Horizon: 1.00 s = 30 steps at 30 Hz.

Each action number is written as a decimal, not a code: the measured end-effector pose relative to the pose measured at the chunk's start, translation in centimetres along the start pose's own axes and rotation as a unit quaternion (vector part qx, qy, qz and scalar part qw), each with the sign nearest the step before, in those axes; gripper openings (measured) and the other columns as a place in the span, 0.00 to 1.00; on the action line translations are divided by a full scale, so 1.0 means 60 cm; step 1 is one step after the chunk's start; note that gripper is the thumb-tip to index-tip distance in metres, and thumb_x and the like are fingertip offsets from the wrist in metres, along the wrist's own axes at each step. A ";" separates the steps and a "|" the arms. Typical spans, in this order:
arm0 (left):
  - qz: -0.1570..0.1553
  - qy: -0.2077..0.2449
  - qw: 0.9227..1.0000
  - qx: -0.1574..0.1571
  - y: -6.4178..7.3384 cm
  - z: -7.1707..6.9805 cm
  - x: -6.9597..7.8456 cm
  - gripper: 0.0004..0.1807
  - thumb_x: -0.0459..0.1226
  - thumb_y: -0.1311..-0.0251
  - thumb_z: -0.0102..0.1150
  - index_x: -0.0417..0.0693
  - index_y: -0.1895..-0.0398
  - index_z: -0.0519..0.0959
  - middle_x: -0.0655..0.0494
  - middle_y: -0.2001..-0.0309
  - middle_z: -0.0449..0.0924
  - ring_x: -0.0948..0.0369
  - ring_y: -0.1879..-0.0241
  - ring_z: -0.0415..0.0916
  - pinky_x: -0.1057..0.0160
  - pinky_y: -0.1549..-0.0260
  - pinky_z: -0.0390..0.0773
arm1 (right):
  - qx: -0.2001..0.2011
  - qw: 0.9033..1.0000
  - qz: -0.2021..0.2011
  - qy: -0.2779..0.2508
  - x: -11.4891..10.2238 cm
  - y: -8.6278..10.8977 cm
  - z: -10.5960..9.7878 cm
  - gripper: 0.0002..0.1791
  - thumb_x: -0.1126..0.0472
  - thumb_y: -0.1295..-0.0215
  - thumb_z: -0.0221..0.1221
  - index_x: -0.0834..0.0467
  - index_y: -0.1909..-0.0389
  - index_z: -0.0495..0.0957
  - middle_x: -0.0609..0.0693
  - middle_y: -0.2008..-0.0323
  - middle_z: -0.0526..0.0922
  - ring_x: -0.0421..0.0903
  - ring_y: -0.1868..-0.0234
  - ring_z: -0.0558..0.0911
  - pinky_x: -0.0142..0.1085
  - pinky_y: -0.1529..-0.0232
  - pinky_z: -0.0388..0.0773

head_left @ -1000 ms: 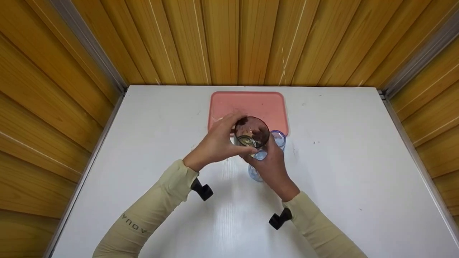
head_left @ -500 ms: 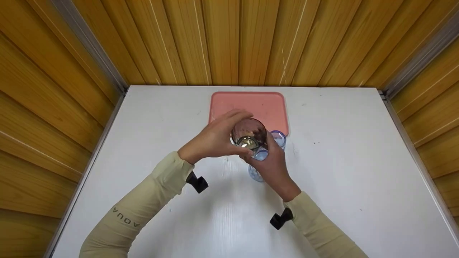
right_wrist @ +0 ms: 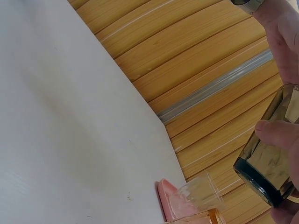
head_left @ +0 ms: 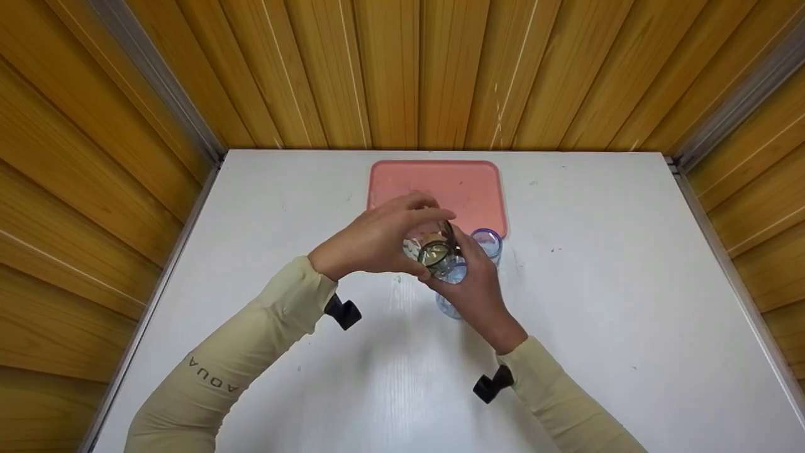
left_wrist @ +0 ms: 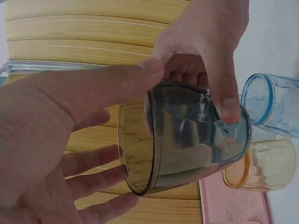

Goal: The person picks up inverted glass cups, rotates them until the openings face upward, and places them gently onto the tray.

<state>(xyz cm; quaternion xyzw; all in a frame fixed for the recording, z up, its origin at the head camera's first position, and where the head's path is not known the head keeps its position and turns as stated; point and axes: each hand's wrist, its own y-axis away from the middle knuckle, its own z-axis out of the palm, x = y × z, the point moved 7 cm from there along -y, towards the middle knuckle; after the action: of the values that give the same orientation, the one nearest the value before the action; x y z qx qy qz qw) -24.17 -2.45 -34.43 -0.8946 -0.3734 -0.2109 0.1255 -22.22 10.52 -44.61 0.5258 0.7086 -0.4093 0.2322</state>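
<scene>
A smoky grey see-through tumbler [left_wrist: 196, 135] is held tilted between both hands above the table. In the left wrist view my left hand [left_wrist: 51, 135] spans its rim, with the thumb on top and the fingertips at the lower edge. My right hand [left_wrist: 205, 51] grips the tumbler nearer its base, its thumb lying along the side. In the head view, left hand [head_left: 383, 239] and right hand [head_left: 475, 283] partly hide the glass [head_left: 434, 245]. Blue-rimmed glasses [head_left: 487, 242] stand just behind and under my right hand. An amber glass [left_wrist: 266, 165] shows in the left wrist view.
A pink tray [head_left: 440, 176] lies at the back of the white table [head_left: 604, 283]. A clear glass [right_wrist: 198, 193] appears by the tray in the right wrist view. Wood-panelled walls [head_left: 402, 75] close in the back and sides.
The tumbler has turned, its opening swinging away from the head camera to the right. My left hand has rolled with it and its forearm has shifted left; my right hand stays nearly in place.
</scene>
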 end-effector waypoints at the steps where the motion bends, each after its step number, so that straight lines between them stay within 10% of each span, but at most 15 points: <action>1: 0.002 -0.006 1.000 -0.002 0.000 0.000 0.001 0.47 0.45 0.63 0.81 0.62 0.33 0.70 0.57 0.37 0.69 0.58 0.36 0.66 0.52 0.40 0.72 | 0.000 1.000 0.000 0.004 0.000 0.000 0.000 0.47 0.50 0.50 0.73 0.48 0.30 0.60 0.47 0.38 0.72 0.44 0.36 0.73 0.40 0.36 0.72; 30: 0.020 -0.079 0.997 0.011 -0.013 0.000 0.007 0.40 0.44 0.66 0.81 0.60 0.42 0.76 0.54 0.45 0.72 0.58 0.47 0.71 0.56 0.52 0.80 | -0.036 0.999 0.033 -0.021 0.009 -0.001 0.001 0.50 0.50 0.51 0.73 0.43 0.28 0.56 0.44 0.35 0.67 0.43 0.34 0.69 0.43 0.34 0.70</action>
<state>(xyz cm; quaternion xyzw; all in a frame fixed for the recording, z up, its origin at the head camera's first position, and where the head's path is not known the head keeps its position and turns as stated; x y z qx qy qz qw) -24.49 -1.67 -34.17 -0.9145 -0.3661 -0.1331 0.1093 -22.46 10.80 -45.04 0.5318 0.6999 -0.3867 0.2788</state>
